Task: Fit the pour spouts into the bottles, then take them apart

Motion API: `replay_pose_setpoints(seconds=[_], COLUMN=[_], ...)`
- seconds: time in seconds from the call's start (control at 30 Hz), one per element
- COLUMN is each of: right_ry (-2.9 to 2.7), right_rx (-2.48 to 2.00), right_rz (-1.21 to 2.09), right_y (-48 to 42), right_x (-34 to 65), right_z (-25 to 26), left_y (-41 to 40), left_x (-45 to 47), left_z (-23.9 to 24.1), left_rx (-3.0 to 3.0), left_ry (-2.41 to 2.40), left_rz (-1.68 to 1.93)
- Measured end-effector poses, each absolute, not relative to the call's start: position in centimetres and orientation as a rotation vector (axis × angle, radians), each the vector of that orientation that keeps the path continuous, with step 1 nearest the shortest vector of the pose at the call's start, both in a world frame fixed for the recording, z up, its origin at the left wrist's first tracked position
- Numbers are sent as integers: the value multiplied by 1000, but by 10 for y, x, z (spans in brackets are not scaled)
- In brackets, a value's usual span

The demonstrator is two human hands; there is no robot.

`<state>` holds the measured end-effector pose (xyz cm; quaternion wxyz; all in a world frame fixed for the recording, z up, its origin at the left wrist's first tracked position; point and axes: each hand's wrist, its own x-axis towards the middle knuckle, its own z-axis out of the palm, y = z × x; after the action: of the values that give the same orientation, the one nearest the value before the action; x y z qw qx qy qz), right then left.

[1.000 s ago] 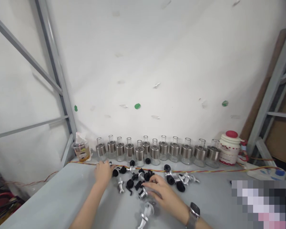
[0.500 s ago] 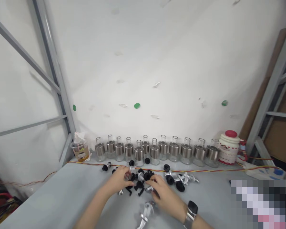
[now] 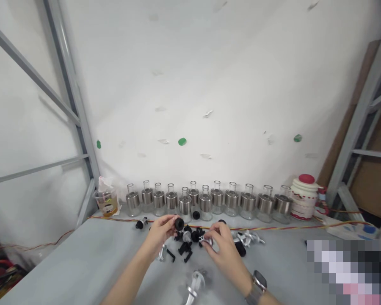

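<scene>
At about eleven o'clock from the loose parts our left hand (image 3: 160, 232) pinches a black cap (image 3: 179, 223) between thumb and fingertips, lifted just above the grey table (image 3: 82, 262); its round open face turns toward us and to the right, so its short axis runs roughly nine to three. At three o'clock from it our right hand (image 3: 224, 245) closes its fingertips on a small silver spout piece (image 3: 205, 241), too small for us to tell which way its long axis lies. To join them well, we judge, we bring both ends coaxial, keep the grips light at the rims, and work above the pile of black and silver parts (image 3: 186, 248); the row of glass bottles (image 3: 206, 201) stands at twelve o'clock.
</scene>
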<state>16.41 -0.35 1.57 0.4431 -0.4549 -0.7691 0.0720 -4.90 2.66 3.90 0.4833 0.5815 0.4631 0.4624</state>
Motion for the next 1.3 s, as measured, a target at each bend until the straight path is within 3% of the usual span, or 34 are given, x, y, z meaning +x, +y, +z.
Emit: replay_pose_setpoints(seconds=[0.13,0.33,0.87,1.3], right_ry=[-1684,-1564,-2051,-2095], right_rx=[-1057,-954,-839,-802], right_rz=[409,677,-10,-67], right_y=[-15,-20,-16,-18], right_x=[160,153,153,154], right_z=[29,19,3,4], left_y=[15,4,-4,-4], left_x=[-33,-13,-3,1], left_z=[33,24,24,21], left_rx=[927,849,1086,1340], left_ry=[740,673,771,941], left_rz=[1076,990,1052,1136])
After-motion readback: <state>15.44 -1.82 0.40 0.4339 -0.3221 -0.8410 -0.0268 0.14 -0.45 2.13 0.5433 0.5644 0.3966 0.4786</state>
